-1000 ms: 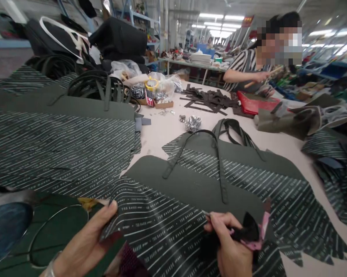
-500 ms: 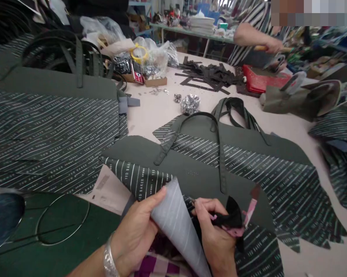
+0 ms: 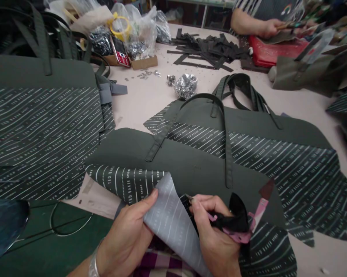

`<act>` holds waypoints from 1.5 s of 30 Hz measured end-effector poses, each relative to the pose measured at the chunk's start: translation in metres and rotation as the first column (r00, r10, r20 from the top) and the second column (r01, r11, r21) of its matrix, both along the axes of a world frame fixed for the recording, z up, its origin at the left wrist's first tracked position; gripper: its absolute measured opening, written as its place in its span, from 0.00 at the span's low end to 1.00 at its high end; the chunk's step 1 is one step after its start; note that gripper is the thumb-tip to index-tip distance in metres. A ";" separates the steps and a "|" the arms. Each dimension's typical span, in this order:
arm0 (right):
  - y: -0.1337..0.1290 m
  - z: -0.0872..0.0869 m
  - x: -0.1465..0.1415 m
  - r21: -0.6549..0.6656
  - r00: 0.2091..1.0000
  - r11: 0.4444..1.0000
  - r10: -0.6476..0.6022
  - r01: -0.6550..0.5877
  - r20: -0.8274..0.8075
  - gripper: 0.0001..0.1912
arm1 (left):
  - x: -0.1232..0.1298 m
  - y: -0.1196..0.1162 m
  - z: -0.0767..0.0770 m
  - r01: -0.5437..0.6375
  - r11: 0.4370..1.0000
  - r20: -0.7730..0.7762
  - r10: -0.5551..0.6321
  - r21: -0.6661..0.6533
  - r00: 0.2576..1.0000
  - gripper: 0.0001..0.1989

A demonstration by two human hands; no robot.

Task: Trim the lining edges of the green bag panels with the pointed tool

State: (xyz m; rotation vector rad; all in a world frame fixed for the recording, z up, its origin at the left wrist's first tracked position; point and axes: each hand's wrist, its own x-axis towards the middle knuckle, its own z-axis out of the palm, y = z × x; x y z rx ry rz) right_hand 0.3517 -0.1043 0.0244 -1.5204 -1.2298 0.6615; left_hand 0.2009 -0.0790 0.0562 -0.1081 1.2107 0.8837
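My left hand (image 3: 134, 227), a metal bangle at its wrist, pinches the folded-back edge of a dark green bag panel (image 3: 196, 167). Its face carries white stripes and lettering; the turned-up underside (image 3: 173, 219) is grey. A strap handle (image 3: 228, 154) is joined to the panel's plain upper band. My right hand (image 3: 215, 234) is closed around a pink-and-black tool (image 3: 239, 231) with a small metal tip showing at the fingertips, close to the fold. What kind of tool it is cannot be made out. The fold hides part of the panel below.
Another handled panel (image 3: 280, 161) lies behind, and stacked panels (image 3: 43, 130) lie at left. A bag of small metal pieces (image 3: 186, 85), dark strips (image 3: 208, 50) and a cardboard box (image 3: 144, 62) are farther back. Across the table a person's hand (image 3: 270, 27) works over a red pad (image 3: 277, 54).
The view has tilted down and come closer. Both hands keep their hold, the right one still at the fold. The person across has lowered their hand toward the red pad.
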 end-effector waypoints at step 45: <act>-0.013 -0.012 0.004 -0.049 0.997 0.997 0.059 -0.057 0.045 0.14 | -0.002 -0.013 -0.004 0.003 1.000 -0.027 -0.002 0.022 1.000 0.08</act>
